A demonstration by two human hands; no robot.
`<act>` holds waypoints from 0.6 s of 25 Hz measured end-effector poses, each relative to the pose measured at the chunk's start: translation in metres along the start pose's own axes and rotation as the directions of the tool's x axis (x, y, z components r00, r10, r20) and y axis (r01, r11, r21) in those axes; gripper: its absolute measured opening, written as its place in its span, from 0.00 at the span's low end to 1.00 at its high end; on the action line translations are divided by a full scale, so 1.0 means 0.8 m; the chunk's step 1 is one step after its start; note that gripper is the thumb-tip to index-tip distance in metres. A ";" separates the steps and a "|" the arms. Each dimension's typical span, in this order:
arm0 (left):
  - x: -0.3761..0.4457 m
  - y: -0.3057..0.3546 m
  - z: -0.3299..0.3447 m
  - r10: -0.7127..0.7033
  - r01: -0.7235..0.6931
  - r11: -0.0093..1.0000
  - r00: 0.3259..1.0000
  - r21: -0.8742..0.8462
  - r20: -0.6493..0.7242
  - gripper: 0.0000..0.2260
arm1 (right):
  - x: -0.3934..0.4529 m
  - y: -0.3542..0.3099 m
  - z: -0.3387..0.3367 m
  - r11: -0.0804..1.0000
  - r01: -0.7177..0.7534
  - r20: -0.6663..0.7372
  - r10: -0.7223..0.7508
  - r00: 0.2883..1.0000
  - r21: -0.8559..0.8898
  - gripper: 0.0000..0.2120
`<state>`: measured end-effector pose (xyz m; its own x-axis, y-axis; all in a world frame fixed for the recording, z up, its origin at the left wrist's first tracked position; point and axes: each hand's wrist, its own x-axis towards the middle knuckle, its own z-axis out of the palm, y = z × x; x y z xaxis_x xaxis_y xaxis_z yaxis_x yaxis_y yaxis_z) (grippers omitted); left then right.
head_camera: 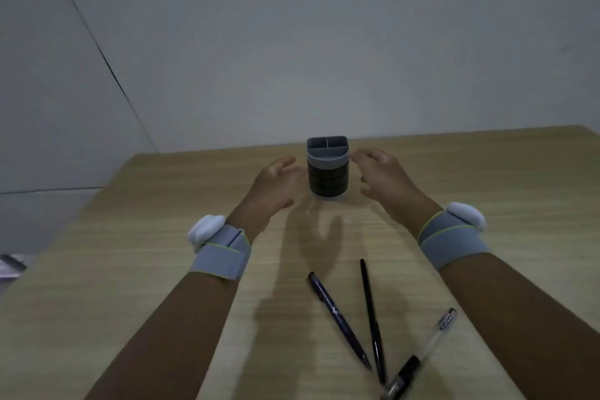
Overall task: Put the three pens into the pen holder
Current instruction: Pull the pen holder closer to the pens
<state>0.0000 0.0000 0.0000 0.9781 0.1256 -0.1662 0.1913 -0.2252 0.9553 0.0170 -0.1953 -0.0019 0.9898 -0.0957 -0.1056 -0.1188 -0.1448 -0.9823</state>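
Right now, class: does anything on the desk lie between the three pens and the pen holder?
Nothing visible does. The bare desk separates the three pens from the pen holder. The left hand and right hand flank the holder, both empty.

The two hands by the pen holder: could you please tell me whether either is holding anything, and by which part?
Nothing is held. The left hand and right hand are open either side of the pen holder, not touching it.

A light wood-grain table (130,269) fills the lower half of the frame. Behind it, a plain grey wall (324,42) takes up the upper half, with a dark diagonal seam (97,42) crossing its upper left. At the left edge, a blurred pale object (9,266) sits beside the table.
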 end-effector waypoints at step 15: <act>0.017 -0.014 0.036 0.197 -0.196 0.977 0.980 0.082 0.003 0.19 | 0.015 0.021 0.026 0.980 0.049 0.050 -0.060 0.997 0.194 0.21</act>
<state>0.0138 -0.0235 -0.0199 0.9968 0.0762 0.0245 0.0015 -0.3243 0.9459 0.0286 -0.1782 -0.0228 0.9978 -0.0372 -0.0542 -0.0525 0.0440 -0.9976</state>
